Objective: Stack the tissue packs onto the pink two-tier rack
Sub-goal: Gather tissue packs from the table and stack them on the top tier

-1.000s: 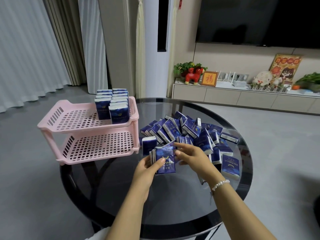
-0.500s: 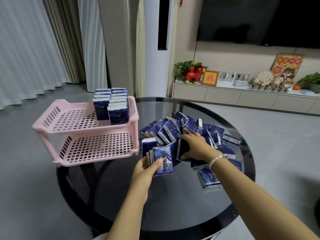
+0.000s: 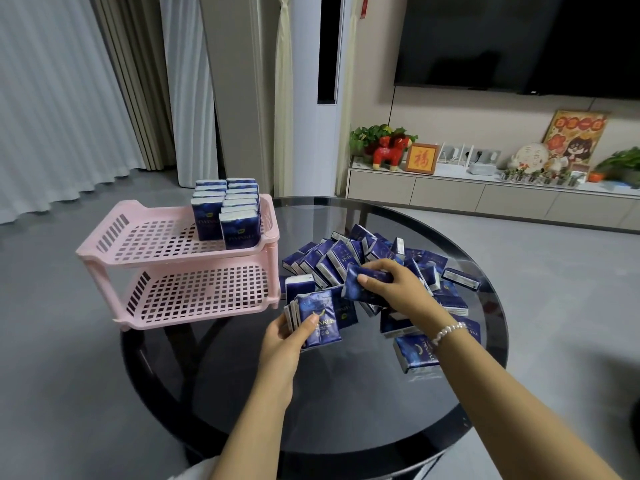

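A round dark glass surface [image 3: 311,410] on grey floor; behind, a wall television [image 3: 519,39], a low cabinet [image 3: 485,199] with a red horse figurine [image 3: 389,152], and curtains [image 3: 52,98]

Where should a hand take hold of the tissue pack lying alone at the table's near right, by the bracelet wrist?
Probably across its two long edges, from above. The lone tissue pack lies flat on the glass table, broad face up, its near side free. The right hand already grips another pack, and the left hand holds a bundle.
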Demonstrator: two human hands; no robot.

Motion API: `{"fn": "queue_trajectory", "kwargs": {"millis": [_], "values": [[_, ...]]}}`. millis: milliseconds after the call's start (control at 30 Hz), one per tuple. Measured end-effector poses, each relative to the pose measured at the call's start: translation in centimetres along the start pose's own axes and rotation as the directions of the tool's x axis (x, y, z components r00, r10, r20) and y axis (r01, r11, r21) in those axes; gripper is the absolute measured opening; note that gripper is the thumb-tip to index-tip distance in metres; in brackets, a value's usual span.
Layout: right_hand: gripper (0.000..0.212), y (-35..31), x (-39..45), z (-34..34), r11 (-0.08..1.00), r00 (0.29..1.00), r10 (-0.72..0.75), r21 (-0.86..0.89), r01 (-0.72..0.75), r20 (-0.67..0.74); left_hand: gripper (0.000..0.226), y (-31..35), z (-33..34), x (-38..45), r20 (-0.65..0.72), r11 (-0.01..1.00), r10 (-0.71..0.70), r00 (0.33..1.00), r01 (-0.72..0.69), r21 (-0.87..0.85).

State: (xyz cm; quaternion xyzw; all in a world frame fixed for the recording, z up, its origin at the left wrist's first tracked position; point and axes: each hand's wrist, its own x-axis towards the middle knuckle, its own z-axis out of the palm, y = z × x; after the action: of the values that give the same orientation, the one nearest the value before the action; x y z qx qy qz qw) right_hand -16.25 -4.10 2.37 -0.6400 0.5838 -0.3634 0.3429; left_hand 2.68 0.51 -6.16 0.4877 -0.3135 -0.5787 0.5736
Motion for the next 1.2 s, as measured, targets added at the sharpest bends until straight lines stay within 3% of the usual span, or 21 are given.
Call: {"fn": "queue_trajectory", "kwargs": {"millis": [133, 300, 400, 600, 767, 833, 933, 1100, 1200], "values": [[0.017, -0.3, -2.1, 1.0, 0.928, 0.990, 0.127, 0.344, -0.140, 0.062, 0.092, -0.1, 0.0, -0.4, -0.005, 1.000, 0.000, 1.000, 0.000, 0.028], [0.023, -0.1, -4.2, 3.4, 0.828, 0.977, 0.192, 0.521, -0.210, 0.089, 0.106, 0.0, 0.3, -1.0, 0.000, 0.999, 0.026, 1.000, -0.026, 0.038], [0.029, 0.3, -5.3, 5.1, 0.817, 0.984, 0.173, 0.550, -0.172, 0.052, 0.107, 0.0, 0.4, -1.5, 0.014, 0.999, 0.030, 0.999, -0.031, 0.040], [0.025, 0.7, -6.7, 8.0, 0.833, 0.988, 0.157, 0.537, -0.131, -0.003, 0.088, 0.1, 0.5, -1.9, 0.017, 0.997, 0.041, 0.999, -0.042, 0.066], [0.025, 0.8, -6.9, 8.5, 0.855, 0.997, 0.081, 0.514, -0.073, 0.007, 0.095, 0.3, 0.2, -1.8, 0.038, 0.997, 0.009, 0.999, -0.012, 0.070], [0.021, 1.0, -6.7, 7.9, 0.845, 0.995, 0.054, 0.528, -0.088, 0.079, 0.098, 0.4, -0.2, -1.7, 0.056, 0.995, 0.000, 0.998, -0.005, 0.096], [0.021, 1.0, -6.4, 5.9, 0.794, 0.941, -0.053, 0.586, -0.164, 0.334, 0.090, 1.0, -1.5, -1.7, 0.111, 0.984, 0.012, 0.994, -0.031, 0.175], [0.090, 1.7, -4.0, 4.1, 0.927, 0.740, -0.021, 0.290, -0.237, 0.672, 0.101, 2.0, -4.1, -2.1, 0.341, 0.937, -0.070, 0.938, -0.055, 0.344], [0.094, 1.3, -3.3, 4.7, 0.952, 0.664, -0.031, 0.224, -0.207, 0.747, 0.102, 2.1, -5.1, -2.2, 0.382, 0.921, -0.090, 0.920, -0.069, 0.383]]}}
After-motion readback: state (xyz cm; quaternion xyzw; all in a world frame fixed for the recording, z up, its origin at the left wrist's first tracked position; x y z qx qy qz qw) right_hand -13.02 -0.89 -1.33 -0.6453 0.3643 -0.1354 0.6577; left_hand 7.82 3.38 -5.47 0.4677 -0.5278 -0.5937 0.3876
